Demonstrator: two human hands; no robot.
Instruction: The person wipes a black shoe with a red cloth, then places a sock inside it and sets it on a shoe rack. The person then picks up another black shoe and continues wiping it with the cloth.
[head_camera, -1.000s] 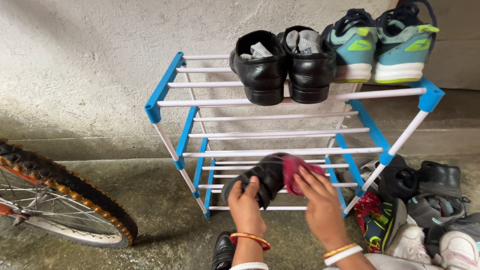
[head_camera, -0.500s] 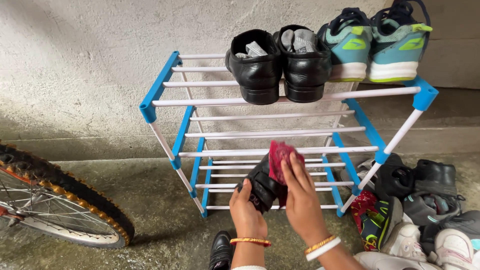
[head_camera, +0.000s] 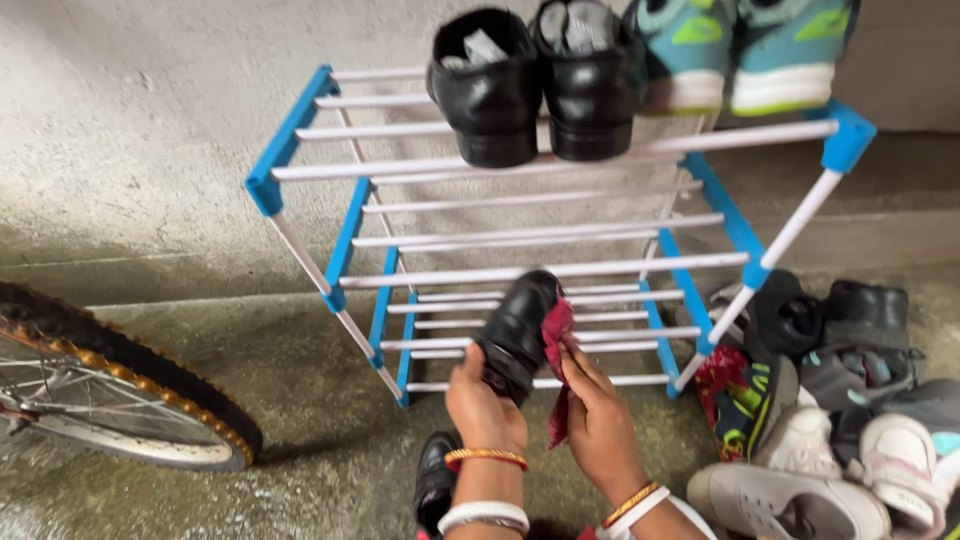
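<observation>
Black leather shoe (head_camera: 517, 335), small, glossy: being held heel-down and toe-up in front of the lower tiers of the rack, gripped from below by the left hand (head_camera: 483, 408), fingers closing around its heel end.
Red cloth (head_camera: 556, 340), crumpled: being pinched between thumb and fingers of the right hand (head_camera: 597, 420), pressing against the right side of the shoe, a loose end hanging down between the two wrists.
Blue-and-white rack (head_camera: 300, 120), three tiers of white rods in blue side frames: standing against a rough grey wall (head_camera: 140, 110) on a damp concrete floor (head_camera: 310, 400).
Pair of black dress shoes (head_camera: 540, 85), grey socks tucked inside: sitting on the top tier, heels overhanging the front rod.
Pair of teal trainers (head_camera: 745, 55), white-soled: sitting just beside them on the same tier, to the right.
Pile of mixed shoes (head_camera: 830, 420), black, white and patterned: lying on the floor right of the rack.
Second black shoe (head_camera: 435, 480): lying on the floor below the left wrist.
Bicycle wheel (head_camera: 110, 400), knobbly tyre: showing at the left edge, well apart from the rack.
</observation>
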